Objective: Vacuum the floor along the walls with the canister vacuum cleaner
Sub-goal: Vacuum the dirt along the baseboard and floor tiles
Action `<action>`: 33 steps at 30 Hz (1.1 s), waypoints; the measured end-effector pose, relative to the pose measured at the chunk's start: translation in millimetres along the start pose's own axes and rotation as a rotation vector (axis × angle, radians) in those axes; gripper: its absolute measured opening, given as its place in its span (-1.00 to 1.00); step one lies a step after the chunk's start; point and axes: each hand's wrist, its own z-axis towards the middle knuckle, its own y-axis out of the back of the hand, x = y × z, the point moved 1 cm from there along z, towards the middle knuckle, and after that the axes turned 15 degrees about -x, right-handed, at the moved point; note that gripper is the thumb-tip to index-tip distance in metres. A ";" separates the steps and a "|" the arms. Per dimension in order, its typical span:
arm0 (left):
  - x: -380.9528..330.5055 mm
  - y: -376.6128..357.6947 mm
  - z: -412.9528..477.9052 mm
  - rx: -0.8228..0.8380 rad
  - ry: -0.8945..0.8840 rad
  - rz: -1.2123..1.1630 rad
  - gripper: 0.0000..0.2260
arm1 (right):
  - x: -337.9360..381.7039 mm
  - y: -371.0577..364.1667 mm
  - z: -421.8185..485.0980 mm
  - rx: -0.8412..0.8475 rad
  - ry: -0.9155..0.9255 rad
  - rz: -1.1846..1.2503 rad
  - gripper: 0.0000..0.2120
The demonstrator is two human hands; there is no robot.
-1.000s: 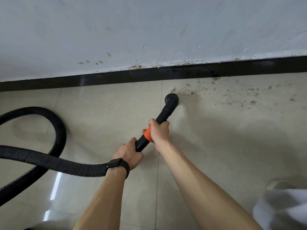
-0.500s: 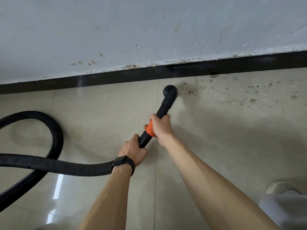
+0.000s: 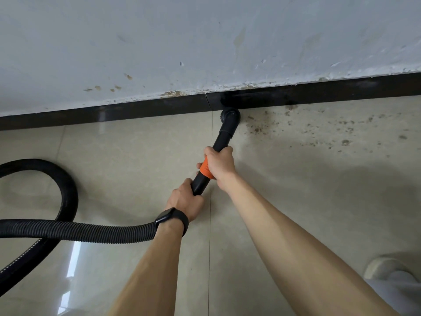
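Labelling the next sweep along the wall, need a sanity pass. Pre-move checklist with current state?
1. Nozzle at the wall edge: ok. The nozzle sits on the floor against the black skirting.
2. Right grip: ok. The right hand grips the wand at its orange collar.
3. Left grip: ok. The left hand holds the wand lower down, near the hose.
4. Hose slack: ok. It lies looped on the floor to the left, with no kink visible.
5. Strip to the right clean: not ok. Debris dots the tile right of the nozzle.
6. Suction running: cannot tell.
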 end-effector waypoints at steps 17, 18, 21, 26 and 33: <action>43.8 13.9 -44.3 0.142 -0.054 0.046 -0.83 | -45.0 16.7 -67.6 -0.209 -0.119 0.212 -0.76; 47.1 15.4 -49.0 0.156 -0.076 0.090 -0.83 | -50.5 20.7 -74.0 -0.216 -0.136 0.238 -0.76; 51.3 23.0 -58.1 0.166 -0.127 0.185 -0.82 | -61.8 28.4 -86.3 -0.222 -0.184 0.292 -0.72; 39.8 31.1 -68.6 0.129 -0.176 0.277 -0.83 | -58.2 35.3 -87.4 -0.200 -0.208 0.338 -0.71; 15.6 30.7 -82.7 0.007 -0.319 0.264 -0.80 | -34.1 47.0 -65.8 -0.190 -0.221 0.406 -0.80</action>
